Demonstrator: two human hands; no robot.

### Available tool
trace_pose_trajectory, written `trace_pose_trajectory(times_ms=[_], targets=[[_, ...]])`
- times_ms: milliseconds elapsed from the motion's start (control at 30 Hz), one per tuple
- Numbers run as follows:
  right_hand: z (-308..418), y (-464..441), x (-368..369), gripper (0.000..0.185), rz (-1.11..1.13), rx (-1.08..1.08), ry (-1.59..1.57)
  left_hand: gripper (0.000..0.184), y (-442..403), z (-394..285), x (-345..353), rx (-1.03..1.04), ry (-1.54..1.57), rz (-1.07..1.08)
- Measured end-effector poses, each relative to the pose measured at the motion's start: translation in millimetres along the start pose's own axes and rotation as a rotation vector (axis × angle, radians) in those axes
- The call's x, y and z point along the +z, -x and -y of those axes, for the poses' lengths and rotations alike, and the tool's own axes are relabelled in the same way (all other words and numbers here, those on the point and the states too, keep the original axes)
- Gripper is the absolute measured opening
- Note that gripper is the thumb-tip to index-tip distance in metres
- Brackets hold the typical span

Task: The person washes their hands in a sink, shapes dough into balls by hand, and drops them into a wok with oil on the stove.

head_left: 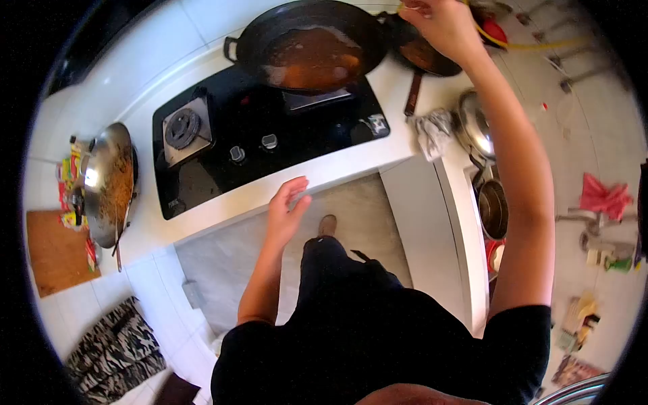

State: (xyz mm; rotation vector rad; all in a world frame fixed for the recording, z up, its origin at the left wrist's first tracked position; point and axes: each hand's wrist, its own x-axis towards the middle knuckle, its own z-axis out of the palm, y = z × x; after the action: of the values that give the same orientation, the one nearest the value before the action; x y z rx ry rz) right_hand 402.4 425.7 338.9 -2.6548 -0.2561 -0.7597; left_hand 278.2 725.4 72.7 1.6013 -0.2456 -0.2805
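Observation:
My left hand point(289, 206) hangs in front of the counter edge, below the stove knobs, with its fingers apart and nothing in them. My right arm reaches up to the back right. There my right hand point(442, 23) is curled with its fingertips pressed together at the top edge of the view; what they hold, if anything, is too small to make out. Below that hand lies a dark pan point(439, 65) with a brown handle. Beside it, a large black wok point(310, 47) with reddish-brown liquid stands on the right burner of the black stove point(270, 115).
On the left, a steel wok point(111, 189) holds shredded food, near a wooden board point(57, 253) and colourful packets. To the right are a crumpled cloth point(433, 131), a shiny lid point(478, 125) and a small pot point(493, 209). A yellow hose point(526, 46) runs along the wall.

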Motion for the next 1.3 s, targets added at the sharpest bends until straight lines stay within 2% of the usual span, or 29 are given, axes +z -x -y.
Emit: trace_pose_trajectory(times_ms=[67, 133, 267, 300, 367, 467, 533, 633, 700, 833, 900, 1000, 1100, 1133, 1200, 1233, 1267, 1300], targets=[[5, 65, -52, 0.029, -0.105, 0.088, 0.001, 0.035, 2, -14, 33, 0.048, -0.025, 0.134], [11, 152, -107, 0.030, -0.177, 0.294, -0.105, 0.034, 13, -26, 72, 0.085, -0.057, 0.291], [50, 361, -181, 0.025, -0.434, 0.533, -0.190, 0.034, 77, -52, 177, 0.211, 0.016, 0.673], [69, 420, -198, 0.025, -0.507, 0.586, -0.214, 0.034, 108, -54, 206, 0.191, 0.029, 0.791], [120, 509, -230, 0.025, -0.506, 0.774, -0.150, 0.034, 164, -58, 262, 0.144, 0.051, 1.001], [183, 641, -256, 0.026, -0.696, 0.992, -0.084, 0.034, 277, -68, 331, -0.009, 0.070, 1.352], [225, 718, -275, 0.026, -0.846, 1.201, -0.034, 0.034, 346, -73, 371, -0.015, 0.054, 1.598], [264, 800, -295, 0.025, -1.007, 1.430, 0.082, 0.035, 419, -85, 419, -0.018, 0.063, 1.866], [276, 885, -298, 0.026, -1.181, 1.476, 0.099, 0.036, 479, -69, 455, -0.046, 0.049, 1.997], [264, 1025, -328, 0.028, -1.189, 1.617, 0.230, 0.042, 577, -24, 540, -0.137, -0.055, 2.026], [239, 1058, -353, 0.029, -1.022, 1.673, 0.361, 0.045, 607, 10, 589, -0.145, -0.093, 1.970], [193, 1104, -387, 0.030, -0.757, 1.670, 0.464, 0.046, 650, 37, 660, -0.235, -0.134, 1.798], [142, 1156, -401, 0.030, -0.406, 1.686, 0.533, 0.048, 688, 45, 718, -0.567, -0.132, 1.591], [125, 1169, -404, 0.031, -0.239, 1.773, 0.459, 0.040, 697, 52, 734, -0.575, -0.152, 1.565], [98, 1193, -407, 0.033, 0.110, 1.919, 0.295, 0.033, 707, 61, 758, -0.716, -0.124, 1.548], [88, 1207, -400, 0.033, 0.087, 1.816, 0.299, 0.029, 710, 65, 764, -0.784, -0.108, 1.538], [76, 1223, -388, 0.034, 0.063, 1.708, 0.302, 0.018, 715, 64, 766, -0.782, -0.110, 1.462], [64, 1239, -380, 0.035, 0.045, 1.597, 0.306, 0.017, 721, 62, 767, -0.770, -0.120, 1.427]])
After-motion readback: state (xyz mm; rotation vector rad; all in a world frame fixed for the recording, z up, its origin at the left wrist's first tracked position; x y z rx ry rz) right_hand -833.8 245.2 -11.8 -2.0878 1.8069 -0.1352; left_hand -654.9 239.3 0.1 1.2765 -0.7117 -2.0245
